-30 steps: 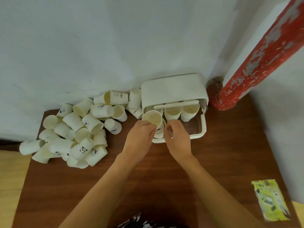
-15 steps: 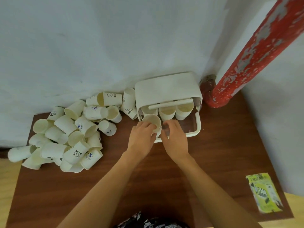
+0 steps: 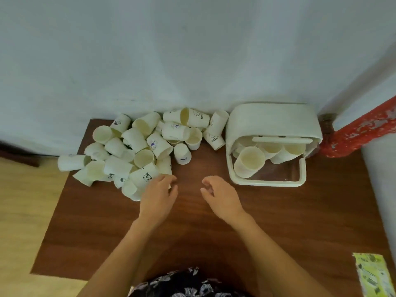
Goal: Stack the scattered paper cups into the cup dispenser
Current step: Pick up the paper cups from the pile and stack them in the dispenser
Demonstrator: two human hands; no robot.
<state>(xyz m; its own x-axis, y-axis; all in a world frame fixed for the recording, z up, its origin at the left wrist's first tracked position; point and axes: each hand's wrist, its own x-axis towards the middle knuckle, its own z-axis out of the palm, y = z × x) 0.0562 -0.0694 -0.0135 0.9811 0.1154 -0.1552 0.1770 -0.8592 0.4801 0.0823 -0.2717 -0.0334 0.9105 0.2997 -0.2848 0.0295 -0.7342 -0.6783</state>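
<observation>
A heap of several white paper cups (image 3: pixel 137 151) lies on its side at the back left of the brown table (image 3: pixel 192 232). The cream cup dispenser (image 3: pixel 272 123) lies to the right, and a cup stack (image 3: pixel 248 161) pokes out of its left slot, with two more stacks behind. My left hand (image 3: pixel 158 196) reaches the near edge of the heap, fingers touching a cup with a panda print (image 3: pixel 143 176); whether it grips that cup is unclear. My right hand (image 3: pixel 220 196) hovers over the table with loosely curled fingers, holding nothing.
A white wall runs behind the table. A red peeling pipe (image 3: pixel 364 129) slants down at the right beside the dispenser. A yellow-green packet (image 3: pixel 372 275) lies at the table's front right corner. Light wooden floor shows to the left.
Both hands let go of the cup stack in the dispenser and drew back. My left hand moved left to the heap; my right hand pulled back to the table's middle.
</observation>
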